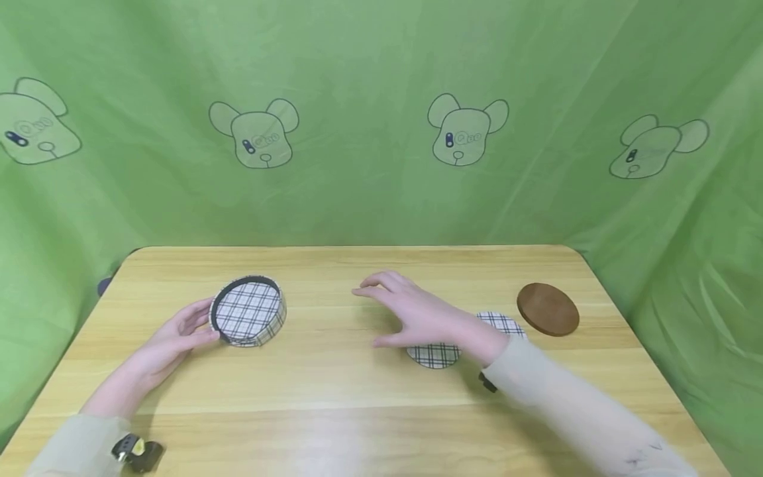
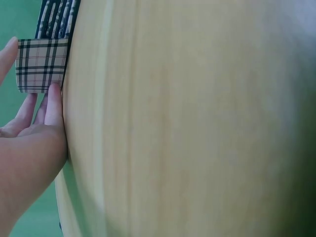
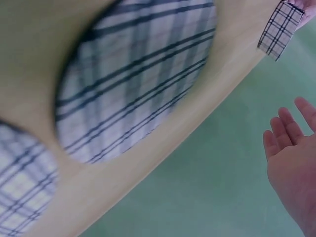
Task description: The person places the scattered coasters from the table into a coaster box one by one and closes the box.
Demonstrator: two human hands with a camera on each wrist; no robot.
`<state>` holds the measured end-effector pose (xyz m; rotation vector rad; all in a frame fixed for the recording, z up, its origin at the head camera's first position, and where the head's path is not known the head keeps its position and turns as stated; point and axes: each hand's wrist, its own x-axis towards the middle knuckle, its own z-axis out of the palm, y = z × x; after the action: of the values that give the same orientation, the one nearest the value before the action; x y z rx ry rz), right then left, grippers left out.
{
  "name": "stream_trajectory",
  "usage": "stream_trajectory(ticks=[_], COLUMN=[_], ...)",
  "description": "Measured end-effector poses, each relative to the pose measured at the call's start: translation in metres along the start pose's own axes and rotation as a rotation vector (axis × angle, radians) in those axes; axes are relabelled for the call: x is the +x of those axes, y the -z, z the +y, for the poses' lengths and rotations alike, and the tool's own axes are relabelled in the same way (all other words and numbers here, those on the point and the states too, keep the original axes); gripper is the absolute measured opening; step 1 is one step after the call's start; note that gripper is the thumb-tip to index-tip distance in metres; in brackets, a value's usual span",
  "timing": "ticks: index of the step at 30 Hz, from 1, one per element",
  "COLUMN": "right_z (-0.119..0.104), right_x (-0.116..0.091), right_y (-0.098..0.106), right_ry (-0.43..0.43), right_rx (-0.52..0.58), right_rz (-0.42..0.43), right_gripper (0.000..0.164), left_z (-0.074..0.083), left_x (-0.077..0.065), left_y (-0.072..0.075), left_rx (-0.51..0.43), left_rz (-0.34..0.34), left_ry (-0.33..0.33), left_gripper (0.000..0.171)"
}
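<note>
Reading clock from centre of worktop (image 1: pixel 334 391), w/ 12 as away from person. Nearest, approx. 8: see dark gadget (image 1: pixel 146 456) by left sleeve (image 1: pixel 77 447). At 3, find near plaid disc (image 1: pixel 436 356), lying flat, partly hidden by right hand (image 1: pixel 420 313). At 9, grasps round plaid box (image 1: pixel 277 326) w/ left hand (image 1: pixel 168 343), thumb on near side; can't tell whether resting on worktop or lifted. Approx. 2–3, note far plaid disc (image 1: pixel 503 323), just beside near one but apart. At 2, hovers w/ right hand above worktop, fingers loose & spread, gripping nothing. Find box at approx. 10, w/ plaid face inside dark rim. Key relation: box at 9 o'clock from right hand, well apart; at approx. 2 from left hand, touching, hence far nearer to left. Round in outline, so w/o clear long axis. Farther, approx. 2–3: see brown disc (image 1: pixel 548 309), flat near R edge of worktop. Farthest, at 12: green curtain (image 1: pixel 369 205) w/ cartoon prints (image 1: pixel 467 136).
</note>
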<state>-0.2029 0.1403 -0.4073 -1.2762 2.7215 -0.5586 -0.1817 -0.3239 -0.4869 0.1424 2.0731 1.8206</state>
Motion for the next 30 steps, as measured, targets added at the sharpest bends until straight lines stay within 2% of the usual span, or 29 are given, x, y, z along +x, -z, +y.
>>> stream_trajectory(ticks=[17,24,30], right_z=[0.031,0.045,0.051], right_x=[-0.059,-0.080,-0.089], right_y=[-0.009,-0.017,-0.021], right_ry=[-0.138,-0.184,-0.184], right_rx=[0.054,0.052,0.032], right_rz=[0.029,0.024,0.024], right_gripper=[0.091,0.099,0.106], left_z=[0.003,0.002,0.001], left_x=[-0.001,0.001,0.001], left_y=[-0.002,-0.002,-0.001], left_rx=[0.000,0.004,0.002], left_rz=[0.006,0.007,0.005], left_ry=[0.004,0.008,0.009], left_gripper=[0.087,0.088,0.086])
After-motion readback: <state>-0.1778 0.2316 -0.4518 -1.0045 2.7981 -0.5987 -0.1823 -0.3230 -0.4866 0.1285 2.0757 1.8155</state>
